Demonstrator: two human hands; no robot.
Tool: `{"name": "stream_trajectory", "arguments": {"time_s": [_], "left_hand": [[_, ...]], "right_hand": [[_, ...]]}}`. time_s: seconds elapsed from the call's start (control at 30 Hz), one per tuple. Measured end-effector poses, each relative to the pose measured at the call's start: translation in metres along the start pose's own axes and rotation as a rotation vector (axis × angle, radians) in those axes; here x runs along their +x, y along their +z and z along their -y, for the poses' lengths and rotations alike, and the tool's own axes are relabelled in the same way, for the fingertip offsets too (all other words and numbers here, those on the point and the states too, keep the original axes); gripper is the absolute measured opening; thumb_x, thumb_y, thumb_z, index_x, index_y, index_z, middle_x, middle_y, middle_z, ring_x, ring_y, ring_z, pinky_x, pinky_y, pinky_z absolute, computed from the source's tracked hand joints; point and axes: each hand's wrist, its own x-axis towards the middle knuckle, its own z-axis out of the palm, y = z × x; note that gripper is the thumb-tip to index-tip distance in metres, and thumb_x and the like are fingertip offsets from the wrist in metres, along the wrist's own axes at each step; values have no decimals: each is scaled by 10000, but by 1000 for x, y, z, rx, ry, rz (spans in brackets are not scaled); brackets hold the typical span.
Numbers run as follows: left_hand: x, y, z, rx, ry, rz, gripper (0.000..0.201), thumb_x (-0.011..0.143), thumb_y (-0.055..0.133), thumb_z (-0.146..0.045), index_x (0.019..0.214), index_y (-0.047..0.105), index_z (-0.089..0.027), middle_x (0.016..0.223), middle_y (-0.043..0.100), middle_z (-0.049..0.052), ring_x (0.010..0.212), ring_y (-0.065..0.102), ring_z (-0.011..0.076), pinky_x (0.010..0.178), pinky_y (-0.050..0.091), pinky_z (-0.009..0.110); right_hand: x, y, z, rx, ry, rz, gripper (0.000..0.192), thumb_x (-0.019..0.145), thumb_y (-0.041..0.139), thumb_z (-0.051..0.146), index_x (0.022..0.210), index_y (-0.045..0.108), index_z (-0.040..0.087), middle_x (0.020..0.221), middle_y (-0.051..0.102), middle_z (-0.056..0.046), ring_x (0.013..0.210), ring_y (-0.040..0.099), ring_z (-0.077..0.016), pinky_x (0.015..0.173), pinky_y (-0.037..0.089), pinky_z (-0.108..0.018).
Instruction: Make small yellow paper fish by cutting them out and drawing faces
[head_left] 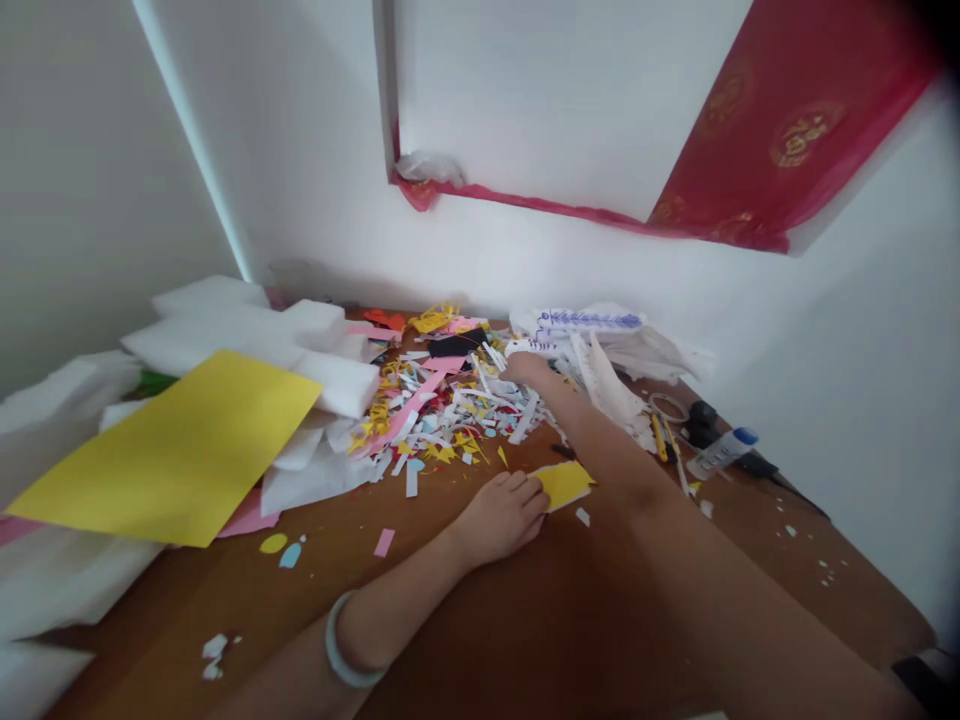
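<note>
We rest our left hand (501, 517) flat, released, on the brown wooden desk (450, 640), fingertips touching a torn yellow paper piece (564, 483), while our right hand (525, 368) reaches into the mixed paper scrap pile (450, 410), grip state indeterminate.

Desk layout, taken from the heap of paper scraps (450, 405).

I see the heap lying mid-table (525, 640) toward the wall. Left of it foam blocks (255, 335) are stacked, with a paper sheet (176, 450) lying over their near side. Right of the heap, my right hand (525, 368) rests at its edge, with a crumpled bag (600, 335) just beyond and a glue bottle (724, 450) further right. In front of the heap my left hand (502, 515) lies flat, fingertips touching a cut paper piece (566, 483).
</note>
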Motion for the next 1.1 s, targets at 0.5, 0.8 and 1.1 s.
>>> {"name": "stream_trajectory", "arguments": {"time_s": [0.5,0.8,1.1], "left_hand": [[-2,-5,-1,-3,-26,18,195,933,494,-293,1075,571,-184,1037,652,64,902,582,195,765,435,332],[-12,-37,0,31,-93,-64,124,939,486,-210,1030,566,-183,1054,686,51,918,593,171,794,431,298],[-19,-32,26,-132,-192,-69,118,935,474,-160,833,530,-180,704,570,-1,650,481,130,614,372,243]], "right_hand": [[-163,109,-149,1152,-68,-564,565,865,539,401,1370,451,162,860,698,-49,651,616,-152,554,520,-265],[-188,126,-134,741,-236,-695,392,888,519,213,1276,554,255,1058,614,-65,763,625,-143,677,550,-281],[-202,121,-125,384,-407,-638,394,928,465,163,1302,546,256,1099,672,-71,835,670,-166,651,533,-257]]}}
